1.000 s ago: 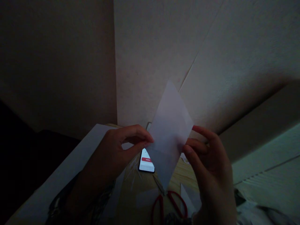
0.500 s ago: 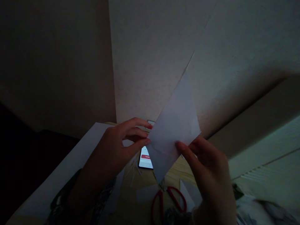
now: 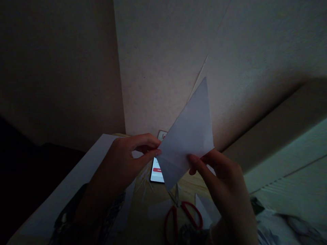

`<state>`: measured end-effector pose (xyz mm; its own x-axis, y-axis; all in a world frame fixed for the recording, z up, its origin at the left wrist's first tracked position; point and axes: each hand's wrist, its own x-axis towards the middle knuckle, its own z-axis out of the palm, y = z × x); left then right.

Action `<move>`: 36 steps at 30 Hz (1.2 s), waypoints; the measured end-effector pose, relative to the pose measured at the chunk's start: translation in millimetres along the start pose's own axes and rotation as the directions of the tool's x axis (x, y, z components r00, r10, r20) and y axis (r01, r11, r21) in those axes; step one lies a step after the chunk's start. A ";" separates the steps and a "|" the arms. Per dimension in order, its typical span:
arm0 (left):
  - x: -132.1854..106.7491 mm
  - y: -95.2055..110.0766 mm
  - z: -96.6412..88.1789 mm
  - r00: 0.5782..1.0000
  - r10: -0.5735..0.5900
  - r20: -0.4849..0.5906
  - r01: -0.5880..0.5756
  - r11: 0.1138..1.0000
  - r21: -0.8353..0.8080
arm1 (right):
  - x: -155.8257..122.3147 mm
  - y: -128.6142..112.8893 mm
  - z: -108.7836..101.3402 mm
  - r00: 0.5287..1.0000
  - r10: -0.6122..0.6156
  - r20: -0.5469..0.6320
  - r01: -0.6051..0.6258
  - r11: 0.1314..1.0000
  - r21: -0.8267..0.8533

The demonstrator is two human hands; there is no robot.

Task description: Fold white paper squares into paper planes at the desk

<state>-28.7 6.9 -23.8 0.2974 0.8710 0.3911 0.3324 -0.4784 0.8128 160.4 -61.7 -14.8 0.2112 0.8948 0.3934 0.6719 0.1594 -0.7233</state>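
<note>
A kite-shaped piece of white paper [image 3: 190, 126] is held up between my hands, its long point upward. My left hand [image 3: 135, 153] pinches the left corner between thumb and fingers. Lower on the right, my right hand [image 3: 217, 177] grips the paper with the thumb on the front and the other fingers behind, partly hidden. Below the paper's bottom tip, red-handled scissors [image 3: 176, 207] lie on the wooden table [image 3: 194, 183]. Behind the paper a lit phone [image 3: 156, 173] is partly covered.
A large white sheet [image 3: 84, 170] lies along the table's left side. Thin paper strips [image 3: 144, 182] are near the phone, and another paper piece [image 3: 205, 209] is right of the scissors. A wall [image 3: 158, 75] rises behind, with a socket-like white plate [image 3: 161, 134] low down.
The paper has shifted slightly left and tilted in my hands. My left fingers have closed more tightly on its corner. More of the scissors' blades now shows.
</note>
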 end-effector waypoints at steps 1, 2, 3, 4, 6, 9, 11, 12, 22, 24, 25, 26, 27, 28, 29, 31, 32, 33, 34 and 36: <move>-0.2 -0.6 -0.3 1.000 0.000 0.001 0.000 1.000 0.009 | 0.1 -0.4 -0.1 1.000 0.006 0.003 -0.006 1.000 -0.004; -0.5 -1.3 -0.8 1.000 -0.004 0.003 0.004 1.000 0.020 | 0.2 -0.7 -0.1 1.000 0.011 0.010 -0.011 1.000 -0.006; -0.6 -2.0 -1.4 1.000 -0.015 0.005 0.015 0.999 0.034 | 0.3 -0.9 0.0 1.000 0.013 0.016 -0.013 1.000 -0.007; -0.6 -2.6 -2.0 1.000 -0.028 0.006 0.027 0.998 0.048 | 0.4 -1.0 0.3 1.000 0.008 0.023 -0.008 1.000 -0.004; -0.1 -3.5 -3.2 0.999 -0.045 0.010 0.044 0.996 0.074 | 1.0 -1.0 1.2 0.999 -0.013 0.030 0.012 1.000 0.007; 1.7 -4.2 -4.4 0.999 -0.042 0.027 0.039 0.994 0.103 | 2.6 -0.6 2.7 0.999 -0.027 0.021 0.027 1.000 0.009; 3.0 -4.6 -4.8 0.998 -0.032 0.052 0.027 0.994 0.104 | 3.5 -0.2 3.1 1.000 -0.021 0.019 0.021 1.000 0.009; 3.5 -4.9 -5.0 0.998 -0.027 0.063 0.020 0.995 0.097 | 3.7 0.1 2.9 1.000 -0.016 0.019 0.015 1.000 0.012; 4.8 -6.3 -6.3 0.990 -0.026 0.142 0.009 0.994 0.113 | 4.6 6.4 0.3 1.000 0.011 -0.008 -0.011 0.997 0.073; 4.9 -6.2 -6.8 0.989 -0.019 0.145 -0.001 0.991 0.135 | 4.9 5.7 0.7 1.000 0.012 -0.009 -0.011 0.997 0.078; 5.0 -6.1 -7.1 0.989 -0.015 0.149 -0.007 0.990 0.143 | 4.9 4.7 0.7 1.000 0.011 -0.008 -0.010 0.997 0.078; 5.0 -5.8 -7.4 0.988 -0.012 0.152 -0.012 0.988 0.152 | 4.8 3.4 0.6 1.000 0.009 -0.009 -0.008 0.997 0.076; 5.2 -5.5 -7.7 0.987 -0.008 0.160 -0.018 0.988 0.156 | 4.7 1.9 0.4 1.000 0.005 -0.014 -0.004 0.997 0.073; 5.4 -5.0 -8.1 0.986 -0.005 0.169 -0.022 0.987 0.157 | 4.4 0.3 0.1 1.000 0.001 -0.020 0.000 0.998 0.068; 5.6 -4.5 -8.5 0.984 -0.006 0.178 -0.022 0.987 0.157 | 4.2 -1.4 -0.2 1.000 -0.003 -0.028 0.005 0.998 0.061; 6.5 -3.7 -9.2 0.982 -0.017 0.190 -0.014 0.987 0.157 | 4.0 -3.9 -0.3 0.999 -0.012 -0.041 0.014 0.999 0.045; 7.0 -3.8 -9.4 0.981 -0.023 0.195 -0.007 0.988 0.155 | 4.0 -4.5 0.1 0.999 -0.016 -0.044 0.018 0.999 0.042; 7.2 -4.3 -9.5 0.981 -0.030 0.193 0.001 0.989 0.151 | 3.9 -4.6 0.9 0.999 -0.020 -0.046 0.022 0.999 0.042; 7.0 -5.4 -9.3 0.981 -0.036 0.188 0.009 0.990 0.142 | 3.5 -4.4 2.0 0.999 -0.021 -0.050 0.024 0.999 0.046; 3.7 -9.1 -8.4 0.985 -0.056 0.160 0.040 0.994 0.106 | 1.0 -3.7 5.1 0.998 -0.023 -0.064 0.027 0.998 0.057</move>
<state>-38.1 15.5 -26.1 0.4179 0.8674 0.2702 0.4371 -0.4526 0.7772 154.5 -59.2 -14.6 0.2409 0.8622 0.4457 0.6355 0.2069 -0.7438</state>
